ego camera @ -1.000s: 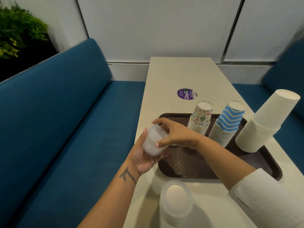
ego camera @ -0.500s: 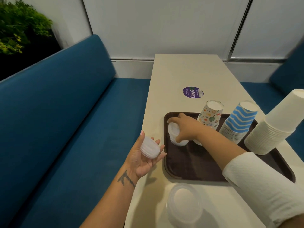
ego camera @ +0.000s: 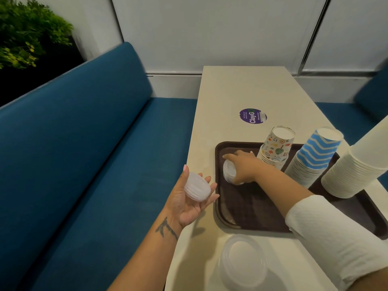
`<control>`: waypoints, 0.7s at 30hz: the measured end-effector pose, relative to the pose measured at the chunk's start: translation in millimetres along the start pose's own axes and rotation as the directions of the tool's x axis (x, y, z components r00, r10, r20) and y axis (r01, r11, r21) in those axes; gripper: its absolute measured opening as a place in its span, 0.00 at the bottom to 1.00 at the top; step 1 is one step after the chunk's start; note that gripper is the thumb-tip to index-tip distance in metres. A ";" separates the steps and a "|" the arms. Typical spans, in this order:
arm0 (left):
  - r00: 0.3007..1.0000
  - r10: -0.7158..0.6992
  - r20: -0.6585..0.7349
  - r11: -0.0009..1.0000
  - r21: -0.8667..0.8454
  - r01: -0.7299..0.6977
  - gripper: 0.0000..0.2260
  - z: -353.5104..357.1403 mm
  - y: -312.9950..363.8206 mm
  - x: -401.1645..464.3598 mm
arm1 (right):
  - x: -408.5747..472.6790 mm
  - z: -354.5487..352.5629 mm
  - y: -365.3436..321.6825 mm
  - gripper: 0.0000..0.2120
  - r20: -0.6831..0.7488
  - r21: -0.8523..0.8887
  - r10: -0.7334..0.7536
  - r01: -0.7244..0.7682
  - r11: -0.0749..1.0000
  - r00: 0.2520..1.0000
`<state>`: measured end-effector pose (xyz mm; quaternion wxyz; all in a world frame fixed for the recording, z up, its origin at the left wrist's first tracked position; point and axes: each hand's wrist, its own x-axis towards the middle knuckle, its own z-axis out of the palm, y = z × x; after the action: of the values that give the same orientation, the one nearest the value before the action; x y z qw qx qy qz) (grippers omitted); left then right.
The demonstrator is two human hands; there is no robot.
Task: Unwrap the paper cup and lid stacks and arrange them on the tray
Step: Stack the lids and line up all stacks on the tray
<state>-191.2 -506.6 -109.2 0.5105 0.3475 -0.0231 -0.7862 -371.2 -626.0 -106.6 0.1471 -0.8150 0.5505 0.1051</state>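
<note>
A brown tray [ego camera: 249, 208] lies on the beige table. Three upside-down cup stacks stand along its far side: a patterned stack [ego camera: 276, 150], a blue-striped stack [ego camera: 313, 157] and a plain white stack [ego camera: 361, 166]. My right hand [ego camera: 244, 164] grips a short stack of clear small lids [ego camera: 227, 173] standing on the tray's left part. My left hand [ego camera: 189, 198] is palm up over the table's left edge, its fingers cupped around a second short stack of small lids [ego camera: 196, 186]. A stack of larger clear lids [ego camera: 243, 263] stands on the table in front of the tray.
A purple round sticker [ego camera: 253, 115] is on the table [ego camera: 241, 89] beyond the tray. A blue bench [ego camera: 84, 154] runs along the left, another blue seat [ego camera: 344, 120] to the right. A green plant [ego camera: 27, 32] is at the far left. White wall panels stand behind.
My right hand took part of the small lid stack from my left hand and set it down on the tray's left part. My left hand stays palm up with the remaining lids.
</note>
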 end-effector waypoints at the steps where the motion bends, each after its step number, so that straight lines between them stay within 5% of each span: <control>1: 1.000 0.001 0.008 1.000 0.001 -0.001 0.31 0.3 0.3 -0.2 | -0.6 0.0 0.0 0.45 0.000 0.004 0.000 0.000 1.000 1.000; 5: 1.000 0.010 0.022 1.000 -0.005 -0.010 0.33 1.9 1.1 -0.5 | -9.2 -6.0 -2.3 0.46 -0.018 0.118 -0.018 0.020 0.993 1.000; 12: 0.999 0.010 0.035 1.000 0.015 -0.010 0.33 11.7 -3.3 0.9 | -42.0 -40.3 -23.1 0.23 -0.276 0.476 -0.051 0.183 0.860 0.960; 15: 0.996 -0.009 0.089 0.999 0.049 0.004 0.32 18.7 -7.5 0.2 | -62.1 -47.1 -37.9 0.27 -0.171 0.590 -0.178 0.245 0.770 0.969; 21: 0.990 -0.001 0.141 0.997 0.080 -0.010 0.30 37.3 -16.4 -4.0 | -71.3 -40.0 -50.6 0.40 -0.052 0.530 -0.284 0.267 0.805 0.957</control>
<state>-224.4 -507.4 -85.3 0.4949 0.3115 -0.0916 -0.8060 -350.4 -560.7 -39.1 0.3888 -0.8117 0.4314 -0.0615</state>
